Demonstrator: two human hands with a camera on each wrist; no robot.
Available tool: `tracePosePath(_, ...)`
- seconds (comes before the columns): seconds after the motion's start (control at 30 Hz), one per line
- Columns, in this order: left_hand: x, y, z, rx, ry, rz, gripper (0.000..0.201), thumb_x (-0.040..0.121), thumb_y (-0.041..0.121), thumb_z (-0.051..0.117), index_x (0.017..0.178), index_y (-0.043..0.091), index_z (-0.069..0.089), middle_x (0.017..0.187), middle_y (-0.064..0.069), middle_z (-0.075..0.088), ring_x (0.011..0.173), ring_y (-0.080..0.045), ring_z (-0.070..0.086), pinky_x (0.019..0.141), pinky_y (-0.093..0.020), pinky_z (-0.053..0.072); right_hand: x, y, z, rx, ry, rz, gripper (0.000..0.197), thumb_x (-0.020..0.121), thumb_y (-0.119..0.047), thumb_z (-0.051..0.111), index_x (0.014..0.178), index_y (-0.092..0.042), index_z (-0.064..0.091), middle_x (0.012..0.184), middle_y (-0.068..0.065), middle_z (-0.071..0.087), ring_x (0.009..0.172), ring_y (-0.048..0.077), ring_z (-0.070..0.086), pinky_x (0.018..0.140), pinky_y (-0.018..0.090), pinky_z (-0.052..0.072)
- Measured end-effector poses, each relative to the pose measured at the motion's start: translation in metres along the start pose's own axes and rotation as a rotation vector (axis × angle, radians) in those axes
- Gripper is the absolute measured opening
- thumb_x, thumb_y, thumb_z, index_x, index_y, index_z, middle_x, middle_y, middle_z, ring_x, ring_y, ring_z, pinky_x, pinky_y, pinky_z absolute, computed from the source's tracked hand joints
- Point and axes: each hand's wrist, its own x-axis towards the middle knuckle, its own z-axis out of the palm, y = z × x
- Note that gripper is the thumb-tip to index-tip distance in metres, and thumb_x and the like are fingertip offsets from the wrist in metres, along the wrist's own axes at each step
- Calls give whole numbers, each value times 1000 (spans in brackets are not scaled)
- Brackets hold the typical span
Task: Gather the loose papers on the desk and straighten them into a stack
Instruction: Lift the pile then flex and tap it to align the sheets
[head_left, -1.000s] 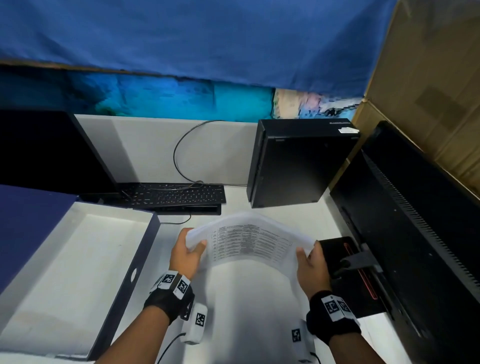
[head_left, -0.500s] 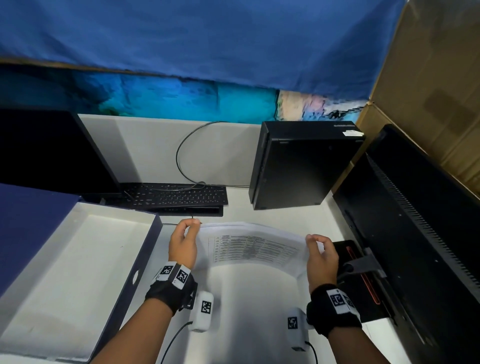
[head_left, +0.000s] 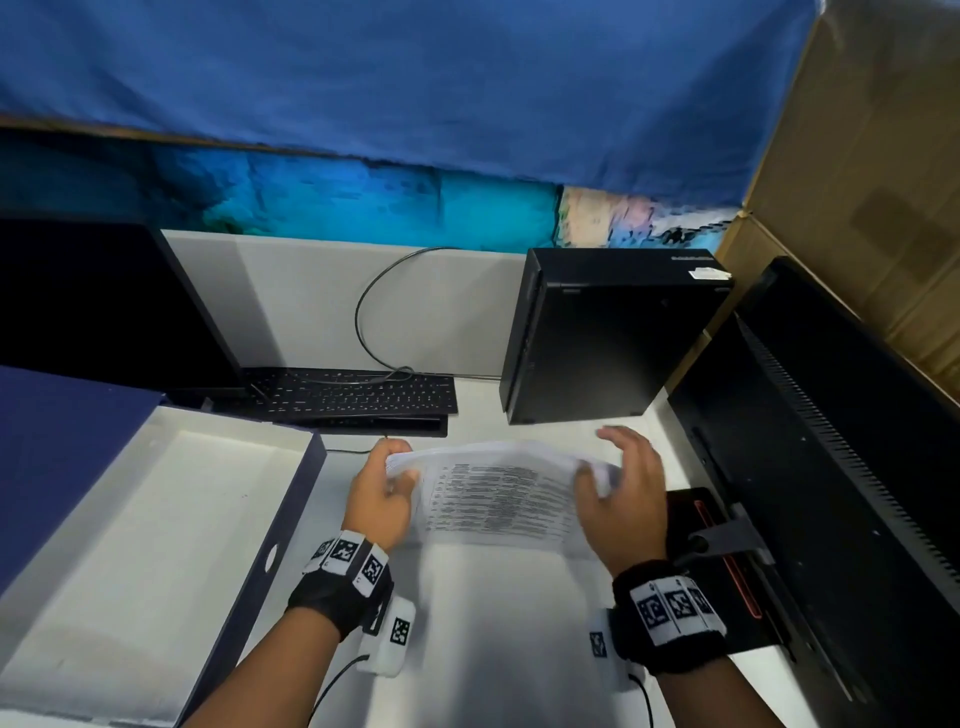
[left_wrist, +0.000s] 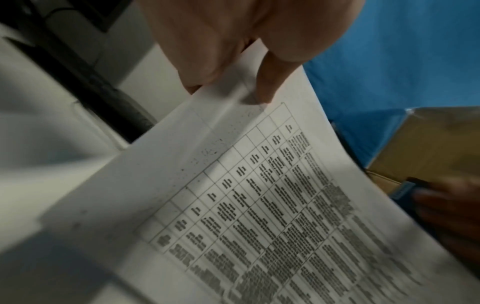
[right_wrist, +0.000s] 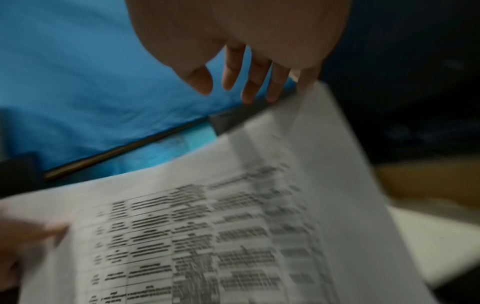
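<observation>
A stack of white papers (head_left: 493, 499) with a printed table on the top sheet hangs over the white desk (head_left: 493, 649) between both hands. My left hand (head_left: 400, 470) pinches its left edge, thumb on top and fingers underneath; the left wrist view shows that pinch (left_wrist: 228, 92) on the papers (left_wrist: 259, 205). My right hand (head_left: 618, 467) is at the stack's right edge. In the right wrist view its fingers (right_wrist: 244, 82) are straight and spread, and only the outer ones touch the papers (right_wrist: 233, 226). The image is motion-blurred.
An open dark-blue box (head_left: 156, 545) with a white inside lies at left. A black keyboard (head_left: 353, 395) and a black computer case (head_left: 597, 338) stand behind the papers. A monitor's back (head_left: 831, 467) and its stand base (head_left: 727, 561) crowd the right; another monitor (head_left: 104, 301) is at far left.
The arched papers have come down and lie flatter. My right hand has let go of its edge and spread its fingers. My left hand keeps its hold.
</observation>
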Motion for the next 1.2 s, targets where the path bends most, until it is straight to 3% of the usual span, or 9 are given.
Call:
tracePosePath(0.13,1,54,7,130,-184,326,33,88,-4,54,94,28,54,96,5,63,88,6,59,73,-19,52,17,-35,14,-203,-335,-283,58,79,-33,64,134,-24,48,143,-3,49,139,18,39,117,43,30)
tracePosePath(0.27,-1,97,13,302,-36,605,21,89,11,60,108,20,59,100,13,58,94,15,36,91,-34,35,26,-41,12,-53,-378,-259,15,94,-26,55,106,-19,60,95,1,69,84,21,67,71,33,54)
tracePosePath(0.33,3,102,9,347,172,649,32,87,24,65,116,25,55,114,10,60,110,6,43,98,-38,28,30,-37,3,92,-289,-172,15,95,-22,58,107,-15,63,88,-2,70,77,14,66,67,26,53)
tracePosePath(0.43,14,85,-2,249,367,388,76,77,38,75,139,21,36,150,-4,34,138,-15,31,112,-42,20,36,-33,-16,430,-247,75,21,93,-10,61,112,-19,68,102,-6,75,95,6,70,83,24,55)
tracePosePath(0.5,18,78,-7,-165,206,183,94,78,29,76,149,21,15,159,-6,20,143,-13,24,117,-43,24,38,-31,-25,572,-240,157,25,93,-7,61,106,-27,68,104,-9,77,100,8,71,86,30,56)
tracePosePath(0.6,19,77,-4,-515,-90,113,71,86,16,67,145,19,28,138,-4,54,121,-10,57,98,-34,50,37,-31,-25,678,-199,198,25,95,-7,59,114,-22,65,111,-5,75,107,10,69,92,32,54)
tracePosePath(0.77,6,81,10,-252,-57,238,31,87,26,60,109,43,47,107,13,63,92,9,62,75,-9,47,22,-18,-3,683,-117,278,26,96,-14,59,122,-16,61,116,-2,72,111,14,67,95,39,54)
tracePosePath(1.07,0,57,14,-191,18,183,29,91,15,60,113,26,45,107,0,66,95,-9,65,80,-18,48,4,-14,11,593,-91,281,32,94,-12,61,123,-21,50,113,-1,66,103,8,66,90,30,55)
tracePosePath(1.2,2,67,15,-183,58,208,21,94,16,55,110,27,46,103,-3,65,90,-16,64,76,-23,47,10,-31,5,612,-64,233,23,98,-9,53,105,-31,51,102,-12,65,90,-11,64,76,10,50)
